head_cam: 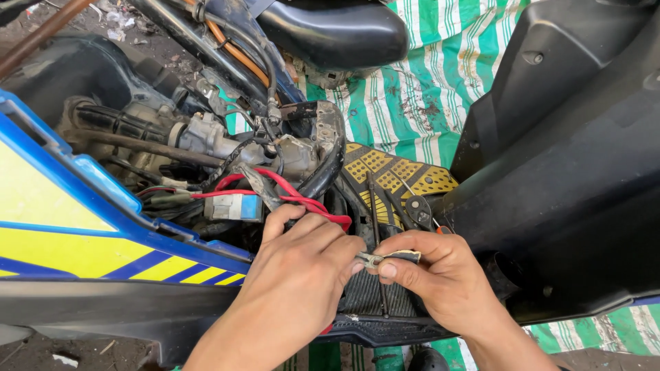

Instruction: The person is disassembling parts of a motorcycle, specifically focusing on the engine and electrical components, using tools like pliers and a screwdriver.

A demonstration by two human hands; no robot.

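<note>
My left hand (302,268) is curled around a red wire (302,199) that runs out of the open engine bay of a scooter. Its fingertips meet a small metal terminal (370,259). My right hand (440,275) pinches that terminal by its black-sleeved end (407,255) between thumb and forefinger. Both hands hover over the ribbed black footboard (364,295). The end of the red wire is hidden under my left fingers.
A blue and yellow side panel (69,233) lies at left and a black body panel (570,172) at right. The black seat (337,31) is above. A grey-blue connector (234,206), pliers (419,209) and a thin rod (375,206) lie near a yellow mat (392,172). A green striped tarp (426,75) covers the ground.
</note>
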